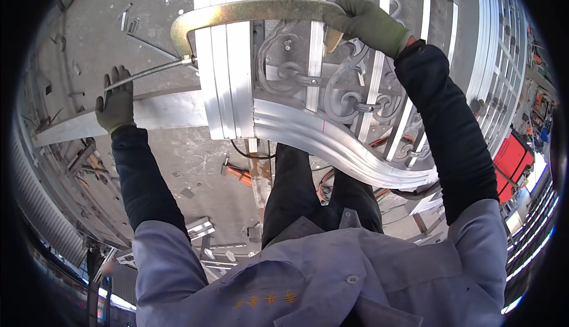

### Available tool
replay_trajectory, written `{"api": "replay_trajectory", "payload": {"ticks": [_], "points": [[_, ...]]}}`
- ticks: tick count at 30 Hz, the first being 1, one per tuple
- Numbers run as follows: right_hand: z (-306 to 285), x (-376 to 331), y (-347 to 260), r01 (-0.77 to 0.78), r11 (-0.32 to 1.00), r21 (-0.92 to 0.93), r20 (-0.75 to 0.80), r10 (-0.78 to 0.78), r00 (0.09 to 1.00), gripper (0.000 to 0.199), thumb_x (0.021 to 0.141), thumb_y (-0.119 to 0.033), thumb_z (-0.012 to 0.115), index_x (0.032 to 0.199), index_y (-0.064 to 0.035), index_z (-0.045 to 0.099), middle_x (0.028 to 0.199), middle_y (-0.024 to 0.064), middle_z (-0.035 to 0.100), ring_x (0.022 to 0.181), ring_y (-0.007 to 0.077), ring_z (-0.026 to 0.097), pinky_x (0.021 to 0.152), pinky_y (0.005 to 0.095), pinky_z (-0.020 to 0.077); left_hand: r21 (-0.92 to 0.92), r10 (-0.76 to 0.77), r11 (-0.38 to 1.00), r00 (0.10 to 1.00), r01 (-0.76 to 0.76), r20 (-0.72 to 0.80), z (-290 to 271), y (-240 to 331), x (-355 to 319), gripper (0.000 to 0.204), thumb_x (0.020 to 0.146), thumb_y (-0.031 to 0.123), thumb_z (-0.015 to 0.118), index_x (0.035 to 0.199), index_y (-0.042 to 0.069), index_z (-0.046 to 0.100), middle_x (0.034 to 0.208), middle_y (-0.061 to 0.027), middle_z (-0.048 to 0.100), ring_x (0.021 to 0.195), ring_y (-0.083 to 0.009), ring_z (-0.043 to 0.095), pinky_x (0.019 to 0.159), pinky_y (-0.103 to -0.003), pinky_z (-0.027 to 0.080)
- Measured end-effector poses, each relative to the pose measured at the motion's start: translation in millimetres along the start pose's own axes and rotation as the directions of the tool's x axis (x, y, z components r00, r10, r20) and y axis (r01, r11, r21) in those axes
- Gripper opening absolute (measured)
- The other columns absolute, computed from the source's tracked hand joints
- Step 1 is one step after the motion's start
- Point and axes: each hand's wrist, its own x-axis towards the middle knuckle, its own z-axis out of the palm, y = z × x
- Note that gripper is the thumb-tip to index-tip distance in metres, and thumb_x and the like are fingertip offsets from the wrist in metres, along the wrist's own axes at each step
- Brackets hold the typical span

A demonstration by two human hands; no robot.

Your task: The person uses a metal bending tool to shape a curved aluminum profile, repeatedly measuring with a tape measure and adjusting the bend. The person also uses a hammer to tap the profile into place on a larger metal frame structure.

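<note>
Fingers [122,72] of L hand [118,106] are held fairly wide, thumb apart, w/ thin screw rod [151,71] crossing them; whether it's gripped can't be told. Fingers of R hand [374,28] are curled round the R end of the clamp [255,12], so that end is held. Both hands are covered by dark green gloves. Clamp = C-shaped, brassy metal, frame laid across the far part of the silver post [230,81]. Screw rod is run out L of post, inner end right by post's L edge; exact contact can't be made out. Clamp's R end is set well R of post, over upright bars [316,48] & grey scrollwork [290,78]. Curved silver rail [344,143] is set against post's R side, near end, & is bent away to the R. Flat metal bar [169,112] is seen L of post, partly covered by L hand. Orange-handled tool [240,174] is seen lying on the grey floor [201,167] near post's near end. Legs in dark trousers [287,191] are seen below post, slightly R. Red box [512,167] is placed far R of post. Metal offcuts [131,26] are scattered L of post.
</note>
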Motion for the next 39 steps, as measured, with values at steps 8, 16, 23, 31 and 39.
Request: {"api": "replay_trajectory", "payload": {"ticks": [8, 16, 23, 31, 39], "points": [[3, 13, -7, 0.062, 0.989, -0.132, -0.050, -0.069, 0.996, 0.045, 0.111, -0.040, 0.082, 0.136, -0.0030, 0.078, 0.104, 0.0006, 0.079, 0.090, 0.0095, 0.069, 0.086, 0.0306, 0.0589, 0.461, 0.097, 0.869, 0.852, 0.179, -0.515, 66, 7, 29, 0.075, 0.117, 0.048, 0.031, 0.170, -0.004, 0.043, 0.164, -0.0210, 0.055, 0.155, -0.0411, 0.050, 0.133, -0.072, 0.030], [4, 17, -12, 0.056, 0.991, -0.119, -0.007, -0.057, 0.998, 0.046, 0.110, -0.041, 0.082, 0.138, -0.0036, 0.078, 0.104, 0.0003, 0.079, 0.092, 0.0094, 0.070, 0.087, 0.0311, 0.0587, -0.123, 0.049, 0.990, 0.988, -0.068, -0.149, -38, 15, 39, 0.050, 0.116, 0.032, 0.061, 0.143, -0.009, 0.059, 0.135, -0.0199, 0.071, 0.132, -0.0402, 0.066, 0.133, -0.072, 0.037], [9, 21, -8, 0.074, 0.993, -0.089, -0.015, -0.076, 0.997, 0.050, 0.110, -0.041, 0.083, 0.141, -0.0037, 0.077, 0.107, 0.0023, 0.081, 0.096, 0.0107, 0.072, 0.090, 0.0317, 0.0593, 0.775, 0.193, 0.582, 0.884, 0.246, -0.425, -106, 70, 111, 0.034, 0.112, 0.034, 0.071, 0.125, 0.004, 0.070, 0.115, -0.0109, 0.077, 0.104, -0.0278, 0.073, 0.110, -0.052, 0.058], [11, 19, 4, 0.107, 0.994, -0.005, -0.060, -0.107, 0.992, 0.053, 0.103, -0.034, 0.085, 0.145, -0.0033, 0.076, 0.117, 0.0125, 0.083, 0.104, 0.0220, 0.078, 0.098, 0.0376, 0.0622, 0.465, 0.146, 0.871, 0.816, 0.162, -0.559, -56, 29, 106, 0.033, 0.110, 0.038, 0.063, 0.125, 0.010, 0.073, 0.121, -0.0119, 0.076, 0.121, -0.0324, 0.069, 0.110, -0.061, 0.057], [17, 21, -6, 0.110, 0.994, -0.009, -0.035, -0.110, 0.993, 0.057, 0.110, -0.042, 0.080, 0.149, -0.0003, 0.073, 0.118, 0.0097, 0.082, 0.110, 0.0175, 0.077, 0.100, 0.0342, 0.0601, 0.987, 0.503, 0.161, 0.859, 0.009, -0.090, -51, 42, 48, 0.067, 0.113, 0.062, 0.057, 0.126, -0.002, 0.071, 0.127, -0.0189, 0.078, 0.110, -0.0370, 0.076, 0.103, -0.051, 0.063]]}}
